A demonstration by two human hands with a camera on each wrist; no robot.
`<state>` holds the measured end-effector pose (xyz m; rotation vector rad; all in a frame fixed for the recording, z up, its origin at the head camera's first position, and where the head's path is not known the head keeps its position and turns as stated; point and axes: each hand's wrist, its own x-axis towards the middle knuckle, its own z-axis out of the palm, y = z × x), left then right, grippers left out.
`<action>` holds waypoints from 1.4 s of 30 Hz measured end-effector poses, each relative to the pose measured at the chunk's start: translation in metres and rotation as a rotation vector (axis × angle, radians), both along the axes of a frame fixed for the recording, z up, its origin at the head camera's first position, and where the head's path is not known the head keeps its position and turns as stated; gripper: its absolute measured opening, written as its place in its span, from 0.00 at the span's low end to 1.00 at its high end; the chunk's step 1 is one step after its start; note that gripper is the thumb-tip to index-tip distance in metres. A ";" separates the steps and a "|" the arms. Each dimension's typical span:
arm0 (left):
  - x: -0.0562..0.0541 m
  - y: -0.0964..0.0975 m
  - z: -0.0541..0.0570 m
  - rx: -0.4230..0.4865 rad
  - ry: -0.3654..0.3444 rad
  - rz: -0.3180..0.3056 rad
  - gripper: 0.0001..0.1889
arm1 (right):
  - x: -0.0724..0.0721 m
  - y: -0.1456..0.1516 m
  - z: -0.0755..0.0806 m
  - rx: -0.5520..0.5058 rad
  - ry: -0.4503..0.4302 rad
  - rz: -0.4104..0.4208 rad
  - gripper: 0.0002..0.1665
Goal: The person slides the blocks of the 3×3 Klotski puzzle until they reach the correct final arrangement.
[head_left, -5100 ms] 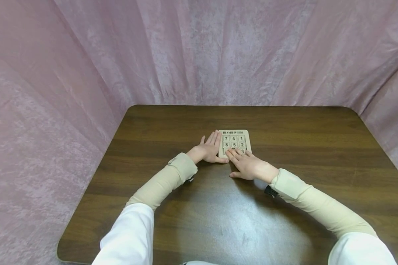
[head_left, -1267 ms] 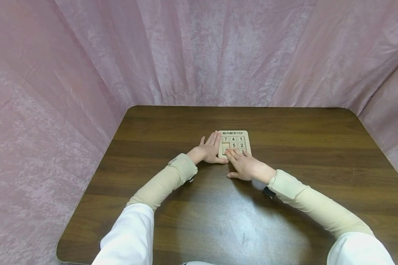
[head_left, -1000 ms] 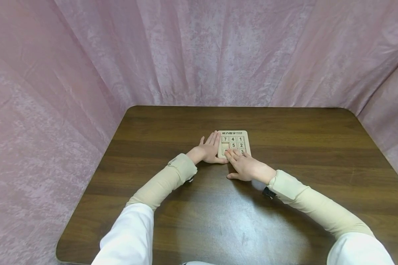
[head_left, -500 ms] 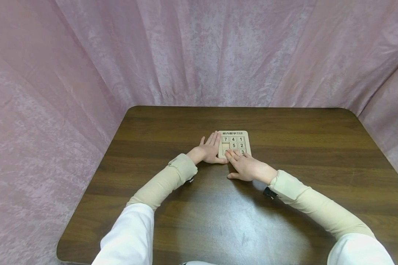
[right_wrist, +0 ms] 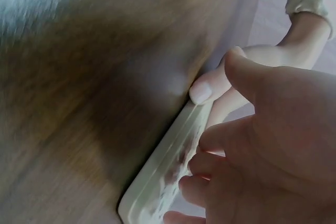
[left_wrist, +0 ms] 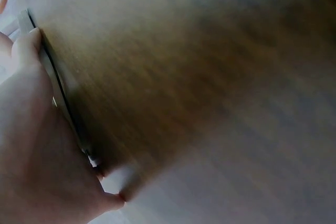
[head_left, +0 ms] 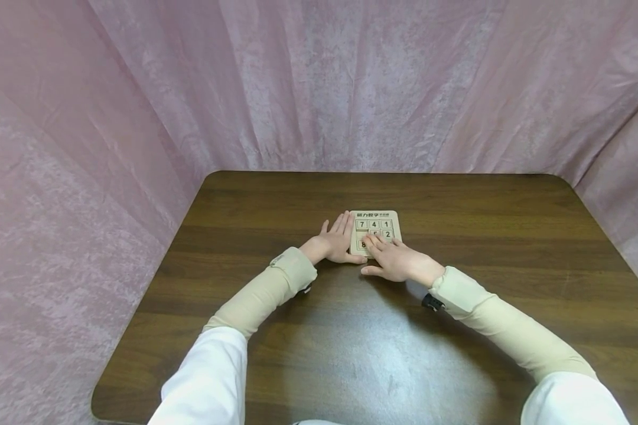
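One beige number sliding-puzzle board (head_left: 396,229) lies flat at the far middle of the table, straight out toward 12 o'clock from the person; its long axis runs from 12 to 6 o'clock, the printed heading end pointing to 12. Six number tiles can be read: 7 (head_left: 361,225) at 11 o'clock, 4 (head_left: 374,225) at 12, 1 (head_left: 386,224) at 1, 2 (head_left: 387,235) at 3, a partly covered 5 (head_left: 375,234) at the centre and 8 (head_left: 363,245) at 7. One bare slot (head_left: 361,235) shows at 9 o'clock; fingers hide the rest. Of two hands, the left hand (head_left: 336,240) lies along the 9 o'clock edge, fingers straight, thumb at the near corner. The right hand (head_left: 399,260) comes in from 5 o'clock, its extended fingertips over the lower tiles, gripping nothing. Beyond are two beige forearm covers (head_left: 263,298), two white sleeves (head_left: 207,378), one brown wood-grain table (head_left: 484,236) and pink velvet curtains (head_left: 319,88) from 9 round to 3 o'clock.
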<state>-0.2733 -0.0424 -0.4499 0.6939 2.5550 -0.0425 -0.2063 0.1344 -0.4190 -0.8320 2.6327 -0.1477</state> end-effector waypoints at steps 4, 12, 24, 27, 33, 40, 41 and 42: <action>-0.006 0.003 -0.010 -0.035 -0.005 0.015 0.63 | -0.007 0.001 -0.005 -0.007 0.012 -0.009 0.47; -0.009 0.004 -0.014 -0.060 0.007 0.008 0.62 | -0.017 0.001 -0.010 -0.032 0.039 -0.034 0.48; 0.001 0.000 0.001 -0.032 0.031 -0.013 0.62 | -0.032 -0.002 -0.012 -0.012 -0.006 -0.050 0.48; 0.001 -0.001 0.001 -0.018 0.034 -0.020 0.63 | -0.035 -0.003 -0.013 -0.023 0.001 -0.042 0.47; 0.000 0.000 0.000 -0.021 0.012 -0.011 0.62 | -0.039 -0.004 -0.012 -0.058 0.017 -0.038 0.47; 0.001 -0.001 0.000 -0.010 0.014 -0.017 0.63 | -0.038 -0.004 -0.013 -0.060 0.032 -0.043 0.46; 0.001 -0.001 0.000 -0.008 0.016 -0.018 0.62 | -0.038 -0.005 -0.013 -0.056 0.039 -0.044 0.46; 0.001 -0.001 0.001 -0.003 0.017 -0.018 0.62 | -0.037 -0.005 -0.013 -0.054 0.047 -0.046 0.46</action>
